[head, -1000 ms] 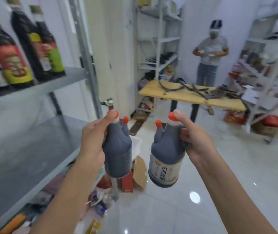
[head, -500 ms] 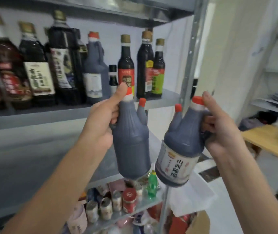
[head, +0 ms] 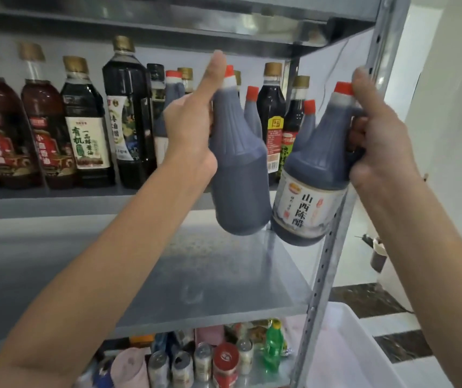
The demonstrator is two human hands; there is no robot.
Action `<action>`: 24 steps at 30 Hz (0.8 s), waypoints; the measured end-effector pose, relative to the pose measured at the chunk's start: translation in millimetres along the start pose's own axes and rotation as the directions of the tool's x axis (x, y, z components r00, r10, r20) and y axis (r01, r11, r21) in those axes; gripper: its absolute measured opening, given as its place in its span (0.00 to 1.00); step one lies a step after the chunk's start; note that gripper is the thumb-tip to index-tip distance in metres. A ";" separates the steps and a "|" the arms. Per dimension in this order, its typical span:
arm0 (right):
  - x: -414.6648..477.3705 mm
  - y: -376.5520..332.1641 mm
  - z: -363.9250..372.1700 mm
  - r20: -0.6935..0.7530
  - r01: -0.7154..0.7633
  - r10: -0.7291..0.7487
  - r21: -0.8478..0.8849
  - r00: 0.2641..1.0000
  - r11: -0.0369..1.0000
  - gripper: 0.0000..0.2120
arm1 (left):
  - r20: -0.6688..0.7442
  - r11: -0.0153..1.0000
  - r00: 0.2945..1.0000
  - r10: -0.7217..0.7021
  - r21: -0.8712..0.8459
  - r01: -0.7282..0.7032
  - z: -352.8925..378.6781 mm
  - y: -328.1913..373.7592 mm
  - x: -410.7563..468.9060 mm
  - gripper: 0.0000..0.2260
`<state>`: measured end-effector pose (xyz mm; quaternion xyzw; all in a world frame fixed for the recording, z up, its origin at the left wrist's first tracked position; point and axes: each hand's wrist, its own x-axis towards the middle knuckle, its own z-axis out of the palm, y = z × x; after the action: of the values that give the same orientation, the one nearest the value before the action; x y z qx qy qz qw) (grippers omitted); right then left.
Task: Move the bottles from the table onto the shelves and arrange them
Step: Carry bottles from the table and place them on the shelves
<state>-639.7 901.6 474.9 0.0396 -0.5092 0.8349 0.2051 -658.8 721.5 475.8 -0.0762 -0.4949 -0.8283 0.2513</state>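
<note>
Your left hand (head: 190, 135) and right hand (head: 378, 147) each grip a dark vinegar jug by its handle, left jug (head: 238, 175), right jug (head: 308, 189), both airborne before the bottle shelf (head: 56, 203). Set the left down first, label outward, clear of the post (head: 333, 242).

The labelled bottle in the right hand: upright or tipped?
Tipped. The labelled bottle leans, red cap toward the right hand, base swung left.

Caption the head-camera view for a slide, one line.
Left hand and right hand each raise a red-capped dark vinegar jug toward the bottle-lined shelf.
</note>
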 end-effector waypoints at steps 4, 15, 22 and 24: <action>36.5 9.6 11.1 0.005 0.015 -0.015 -0.027 1.000 1.000 0.23 | 0.021 0.998 0.998 0.067 0.003 -0.067 18.8 -16.4 36.1 0.21; 114.7 27.2 19.0 0.111 0.003 0.008 -0.092 0.994 0.996 0.22 | -0.077 0.976 0.978 0.196 0.116 -0.187 48.1 -45.6 87.4 0.23; 149.0 30.7 18.2 0.179 -0.051 0.059 -0.046 0.982 0.998 0.21 | -0.161 0.952 0.954 0.253 0.216 -0.216 64.8 -66.3 98.1 0.28; 154.9 32.6 18.3 0.182 -0.054 0.063 -0.053 0.981 0.997 0.23 | -0.197 0.943 0.939 0.282 0.236 -0.234 67.4 -72.6 100.7 0.27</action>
<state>-796.2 919.6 499.1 0.0963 -0.5468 0.8209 0.1335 -789.6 772.9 490.5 -0.0184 -0.5328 -0.7344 0.4200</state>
